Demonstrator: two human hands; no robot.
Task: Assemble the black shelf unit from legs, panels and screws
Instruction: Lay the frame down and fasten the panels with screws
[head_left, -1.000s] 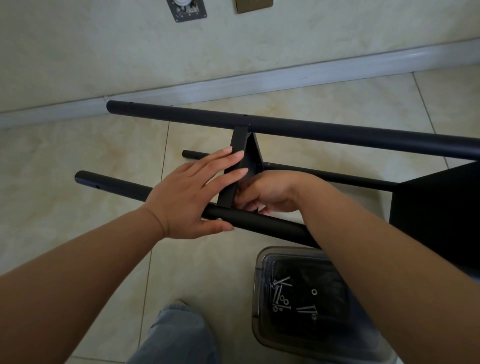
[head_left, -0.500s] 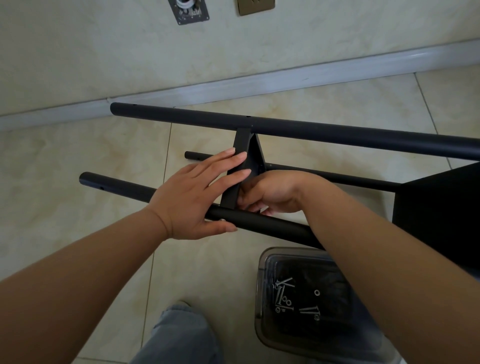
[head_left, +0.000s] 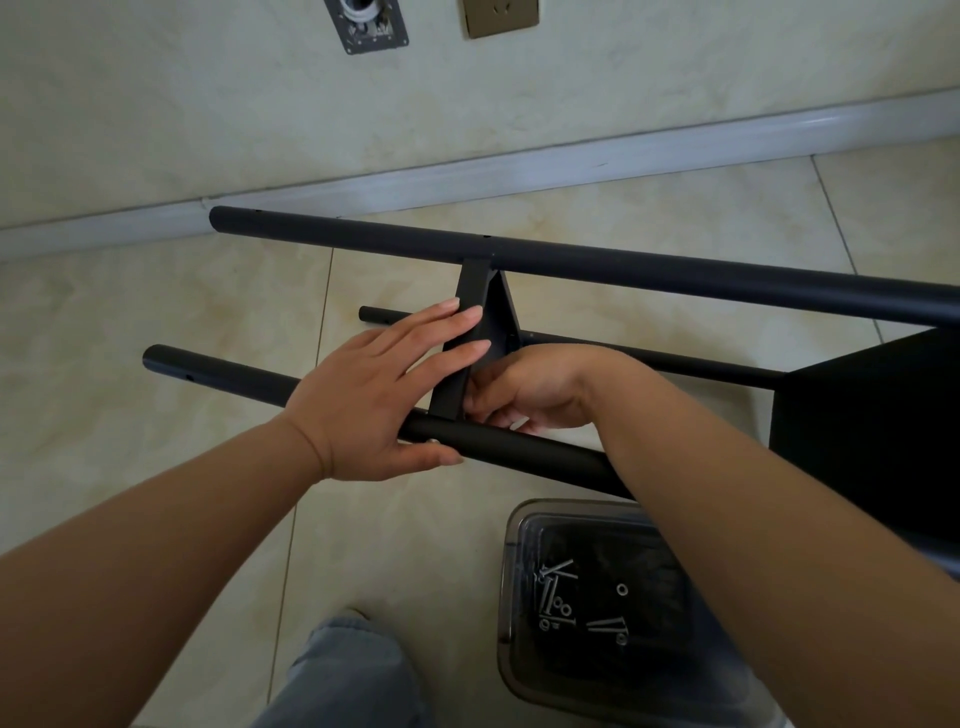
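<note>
The black shelf unit lies on its side on the tiled floor. Its far leg (head_left: 675, 273) and near leg (head_left: 218, 371) are black tubes running left to right, with a third thinner-looking leg (head_left: 675, 364) lower between them. A narrow black panel (head_left: 475, 291) stands edge-on between the far and near legs. My left hand (head_left: 374, 395) lies flat with straight fingers against the panel's left face, thumb under the near leg. My right hand (head_left: 530, 389) is curled behind the panel at its joint with the near leg; what its fingers hold is hidden. Another black panel (head_left: 872, 431) sits at the right.
A clear plastic tub (head_left: 511, 597) with several silver screws and washers (head_left: 561, 597) stands on the floor near my right forearm. My jeans-clad knee (head_left: 348, 675) is at the bottom. A wall with a white skirting board (head_left: 467, 171) runs just beyond the far leg.
Nothing has visibly moved; both hands stay at the panel's joint. The view shifts only slightly.
</note>
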